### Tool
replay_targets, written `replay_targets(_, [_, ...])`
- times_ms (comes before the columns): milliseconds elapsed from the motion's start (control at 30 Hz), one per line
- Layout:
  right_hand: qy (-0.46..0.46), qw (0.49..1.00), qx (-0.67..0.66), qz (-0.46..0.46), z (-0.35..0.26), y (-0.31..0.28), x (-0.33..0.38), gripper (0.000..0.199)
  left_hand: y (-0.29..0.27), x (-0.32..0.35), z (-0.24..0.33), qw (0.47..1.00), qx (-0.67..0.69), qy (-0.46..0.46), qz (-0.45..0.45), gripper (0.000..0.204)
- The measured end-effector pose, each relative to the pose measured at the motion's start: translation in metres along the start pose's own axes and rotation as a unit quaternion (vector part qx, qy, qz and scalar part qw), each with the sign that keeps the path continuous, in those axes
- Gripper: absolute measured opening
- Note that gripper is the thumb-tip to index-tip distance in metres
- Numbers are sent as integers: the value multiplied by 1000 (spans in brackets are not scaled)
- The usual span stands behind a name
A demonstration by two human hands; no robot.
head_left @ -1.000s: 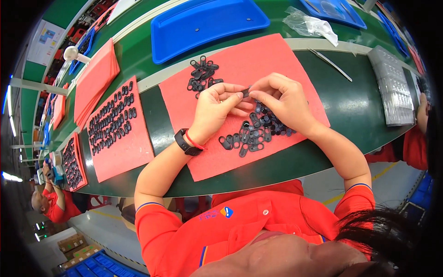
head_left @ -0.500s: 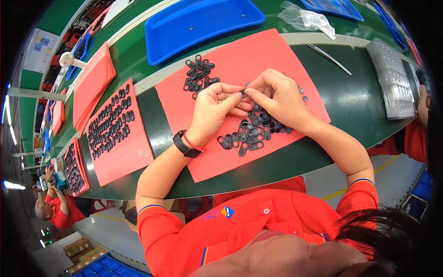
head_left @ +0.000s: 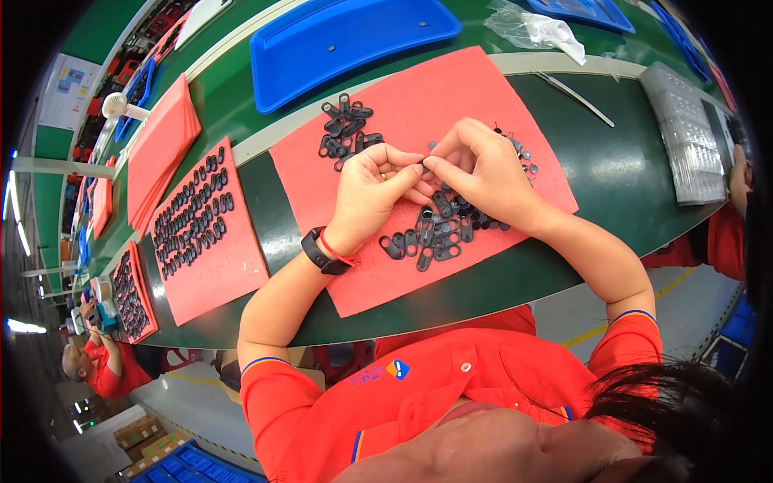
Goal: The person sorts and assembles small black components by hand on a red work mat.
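You're holding a small dark part above the pink mat: your left hand and right hand are both pinching it, other fingers curling loosely. Black looped pieces are lying on the mat nearby; a blue tray is resting beyond.

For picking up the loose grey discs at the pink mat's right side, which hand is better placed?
Probably the right hand: the grey discs lie close beside it, whereas the left hand is farther away. Both seem occupied.
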State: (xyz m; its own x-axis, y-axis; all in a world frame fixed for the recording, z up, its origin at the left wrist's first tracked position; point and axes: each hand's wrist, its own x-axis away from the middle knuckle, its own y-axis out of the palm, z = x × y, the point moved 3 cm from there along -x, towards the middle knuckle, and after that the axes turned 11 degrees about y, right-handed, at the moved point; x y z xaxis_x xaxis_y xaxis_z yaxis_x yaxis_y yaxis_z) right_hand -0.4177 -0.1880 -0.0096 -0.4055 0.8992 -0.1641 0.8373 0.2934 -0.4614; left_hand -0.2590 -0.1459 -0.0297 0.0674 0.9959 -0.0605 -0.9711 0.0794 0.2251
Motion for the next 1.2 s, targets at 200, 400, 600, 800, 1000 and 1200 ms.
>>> replay_targets(200, [119, 986, -84, -87, 3, -2, -1, 18, 1, 2, 4, 1000, 11, 0, 5, 12])
replay_targets(400, [197, 954, -146, -170, 6, -4, -2, 19, 2, 1, 3, 1000, 13, 3, 0, 13])
replay_targets(600, [209, 951, -153, -170, 6, -3, -1, 18, 2, 2, 2, 1000, 8, -5, -9, 12])
replay_targets(800, [209, 946, -160, -189, 7, -4, 0, 17, 3, 3, 2, 1000, 8, -22, -14, 11])
replay_targets(1000, [195, 954, -128, -188, 11, -2, -1, 15, 3, 3, 0, 999, 6, -19, -29, 11])
replay_targets(1200, [198, 954, -121, -191, 9, -3, -2, 14, 1, 3, 0, 999, 5, -20, -31, 12])
